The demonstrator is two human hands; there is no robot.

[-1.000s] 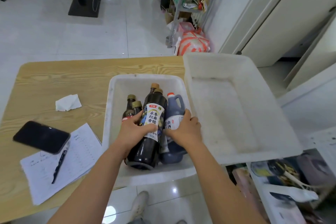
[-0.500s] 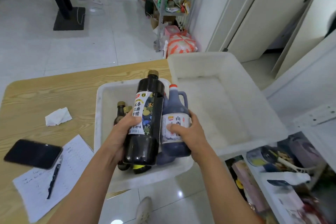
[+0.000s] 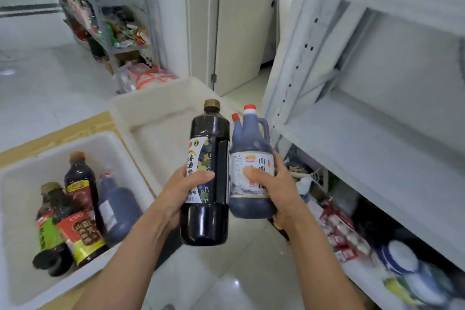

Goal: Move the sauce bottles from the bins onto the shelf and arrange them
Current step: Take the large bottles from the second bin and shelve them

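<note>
White shelf (image 3: 352, 138) stands right of two bins; left hand (image 3: 180, 191) grips tall bottle (image 3: 208, 173), right hand (image 3: 276, 184) grips jug (image 3: 251, 158).

Two bins (image 3: 108, 141); seven bottles (image 3: 208, 184); two hands (image 3: 181, 194).

Left hand (image 3: 181, 191) grips tall bottle (image 3: 207, 178); right hand (image 3: 279, 189) grips jug (image 3: 251, 163).

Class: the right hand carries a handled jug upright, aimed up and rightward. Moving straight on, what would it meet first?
Probably the white shelf: the right hand and handled jug point toward its bare middle board, perhaps its upright post first; depth is unclear.
</note>
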